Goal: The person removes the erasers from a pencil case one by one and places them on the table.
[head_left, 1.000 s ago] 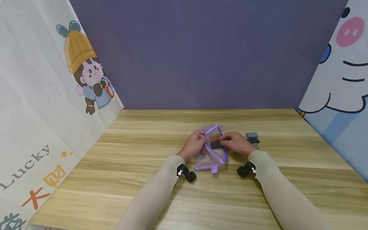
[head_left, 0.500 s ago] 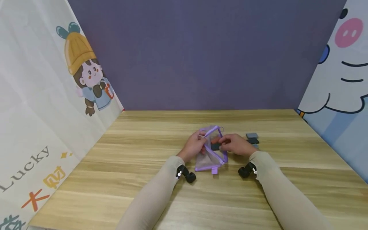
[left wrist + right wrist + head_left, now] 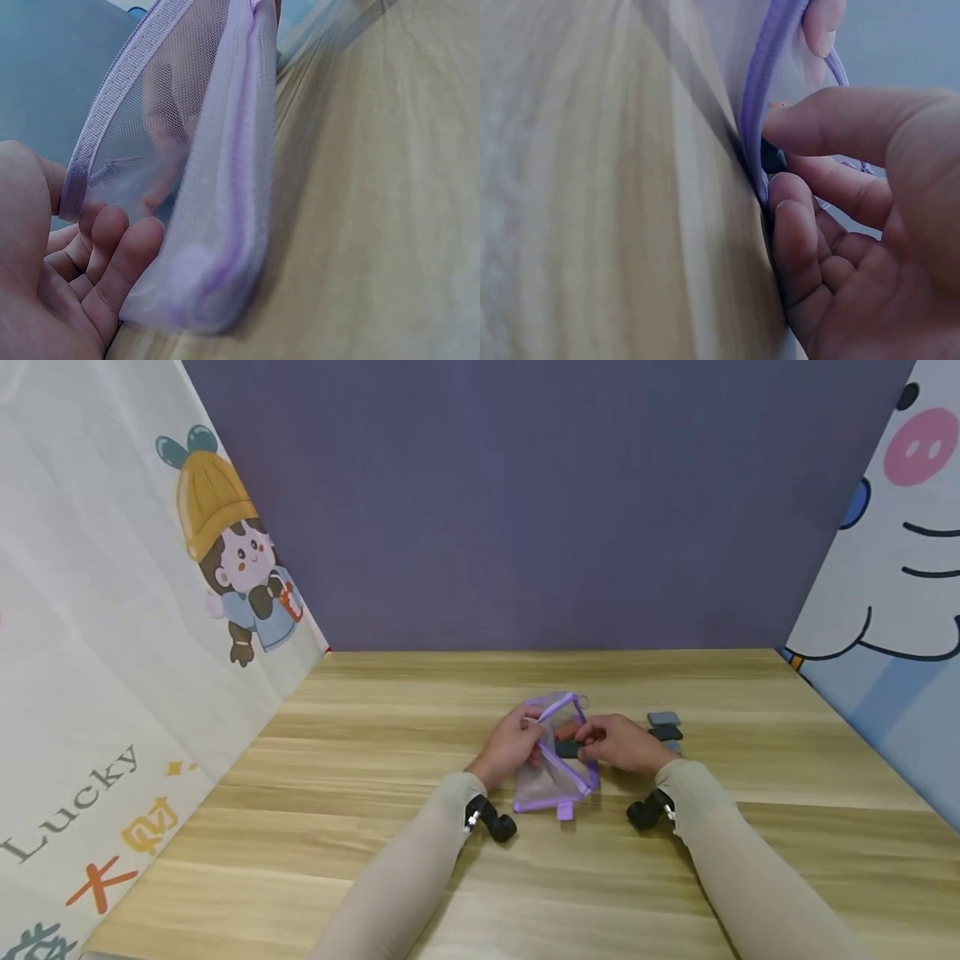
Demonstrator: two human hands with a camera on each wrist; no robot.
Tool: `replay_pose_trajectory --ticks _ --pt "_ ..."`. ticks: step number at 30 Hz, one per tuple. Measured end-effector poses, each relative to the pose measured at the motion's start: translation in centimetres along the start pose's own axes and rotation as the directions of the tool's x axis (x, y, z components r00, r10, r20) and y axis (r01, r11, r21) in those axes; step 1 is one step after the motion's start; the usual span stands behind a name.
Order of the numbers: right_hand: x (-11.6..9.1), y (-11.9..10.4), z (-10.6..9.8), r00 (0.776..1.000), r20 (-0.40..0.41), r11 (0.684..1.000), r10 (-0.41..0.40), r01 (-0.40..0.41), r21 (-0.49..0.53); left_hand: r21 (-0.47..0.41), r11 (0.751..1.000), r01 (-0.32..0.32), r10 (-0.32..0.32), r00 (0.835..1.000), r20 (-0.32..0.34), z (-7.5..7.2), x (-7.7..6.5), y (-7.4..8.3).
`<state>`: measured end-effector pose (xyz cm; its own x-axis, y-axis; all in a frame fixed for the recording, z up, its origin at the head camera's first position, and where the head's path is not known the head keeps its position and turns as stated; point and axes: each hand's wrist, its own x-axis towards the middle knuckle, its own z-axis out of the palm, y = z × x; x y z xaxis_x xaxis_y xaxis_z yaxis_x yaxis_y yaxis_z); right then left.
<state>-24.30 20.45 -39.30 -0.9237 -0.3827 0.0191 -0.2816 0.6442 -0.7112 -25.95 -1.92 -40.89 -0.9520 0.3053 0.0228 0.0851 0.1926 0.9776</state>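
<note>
A see-through mesh zipper pouch with purple edging lies on the table, its zip undone and its mouth facing right. My left hand pinches the upper zip edge and lifts it. In the left wrist view, the fingers bend against the mesh. At the mouth, my right hand has thumb and fingers around a dark flat piece; the right wrist view shows only a bit of this dark piece beside the thumb. An orange-red piece lies just behind it, within the pouch.
To the right of my right hand lie a grey flat piece, a black piece and a blue-grey piece, the last partly hidden by the wrist. A dark panel rises behind the wooden table, with printed sheets at both sides.
The dark piece looks flatter and sits slightly nearer me, with my right fingers still at it. My left hand keeps its grip on the pouch edge. The head view has shifted a little.
</note>
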Motion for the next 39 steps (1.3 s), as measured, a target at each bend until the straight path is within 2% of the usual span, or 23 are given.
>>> replay_pose_trajectory --ticks 5,10,16,24,29,39 --pt "-0.1 -0.05 -0.19 1.0 -0.007 1.0 -0.02 0.02 0.024 -0.031 0.999 -0.032 0.031 0.999 -0.007 0.13 0.15 0.0" --pt "-0.18 0.15 -0.02 0.999 0.006 0.998 -0.036 0.036 0.049 -0.017 1.0 -0.011 0.011 1.0 0.006 0.08 0.07 -0.14" --pt "0.11 -0.04 -0.12 0.998 0.008 0.995 -0.069 0.068 0.07 -0.01 0.999 -0.03 0.03 1.0 0.004 -0.06 0.13 0.03" --pt "-0.23 0.1 -0.03 0.997 -0.008 0.994 -0.08 0.081 0.069 -0.005 1.0 -0.018 0.018 1.0 0.007 0.09 0.11 -0.17" --pt "-0.32 0.0 0.34 0.993 0.022 0.987 -0.12 0.117 0.11 -0.018 1.0 -0.021 0.021 1.0 0.015 0.06 -0.02 -0.32" --pt "-0.15 0.55 0.11 0.992 0.048 0.984 -0.121 0.113 0.137 -0.025 1.0 -0.018 0.018 1.0 0.021 0.01 0.04 -0.01"
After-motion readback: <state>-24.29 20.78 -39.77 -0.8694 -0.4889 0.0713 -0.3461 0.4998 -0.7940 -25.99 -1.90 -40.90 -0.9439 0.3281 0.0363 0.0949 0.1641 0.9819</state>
